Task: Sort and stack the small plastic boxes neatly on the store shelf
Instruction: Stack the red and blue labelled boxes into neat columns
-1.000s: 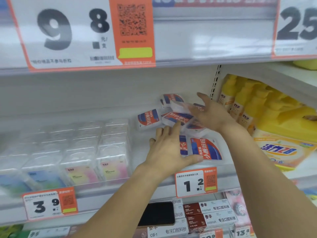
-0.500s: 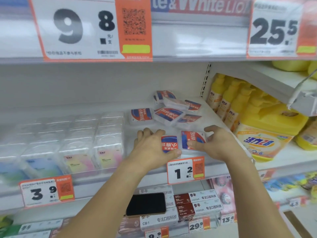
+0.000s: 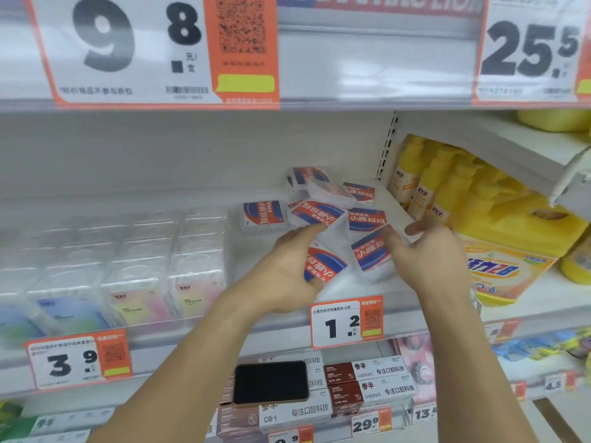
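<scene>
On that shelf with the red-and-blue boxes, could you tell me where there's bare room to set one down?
Bare shelf shows between the clear packs and the left hand, in front of the lone box. A thin strip runs along the front edge above the 1.2 price tag. Behind both hands, the loose pile of boxes is crowded up to the yellow bottles.

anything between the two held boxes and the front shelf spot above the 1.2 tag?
Nothing visible. The left hand holds one box, the right hand another, both just above bare shelf at the front. The loose pile lies behind them.
</scene>
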Action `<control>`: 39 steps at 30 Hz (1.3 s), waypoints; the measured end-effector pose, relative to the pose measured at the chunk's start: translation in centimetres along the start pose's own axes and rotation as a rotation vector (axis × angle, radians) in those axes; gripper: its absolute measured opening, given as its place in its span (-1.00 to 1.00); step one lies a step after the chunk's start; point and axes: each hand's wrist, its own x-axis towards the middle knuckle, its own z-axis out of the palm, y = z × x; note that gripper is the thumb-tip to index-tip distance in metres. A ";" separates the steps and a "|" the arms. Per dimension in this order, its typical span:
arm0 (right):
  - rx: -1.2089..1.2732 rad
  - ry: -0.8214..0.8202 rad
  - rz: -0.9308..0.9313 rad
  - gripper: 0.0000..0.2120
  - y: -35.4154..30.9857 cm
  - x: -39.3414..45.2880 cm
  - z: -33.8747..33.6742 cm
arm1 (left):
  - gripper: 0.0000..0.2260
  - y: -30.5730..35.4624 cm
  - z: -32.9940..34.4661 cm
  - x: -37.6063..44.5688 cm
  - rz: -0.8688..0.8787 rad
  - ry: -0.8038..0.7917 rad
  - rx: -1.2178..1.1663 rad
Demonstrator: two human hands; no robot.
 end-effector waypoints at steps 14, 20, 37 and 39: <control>-0.128 -0.434 -0.036 -0.52 -0.1 -0.5 -2.1 | -0.70 -0.4 -0.2 -1.3 0.070 0.087 0.179; -0.097 -0.506 -0.190 -0.60 0.3 -0.7 -2.1 | -0.69 -0.9 1.2 -1.7 0.056 0.068 0.126; -0.105 -0.624 -0.204 -0.52 2.0 -0.5 -3.1 | -0.65 0.2 1.4 -0.8 0.040 -0.025 0.085; -0.118 -0.560 -0.255 -0.54 2.7 -1.1 -2.9 | -0.65 0.2 1.5 -0.7 0.040 -0.030 0.095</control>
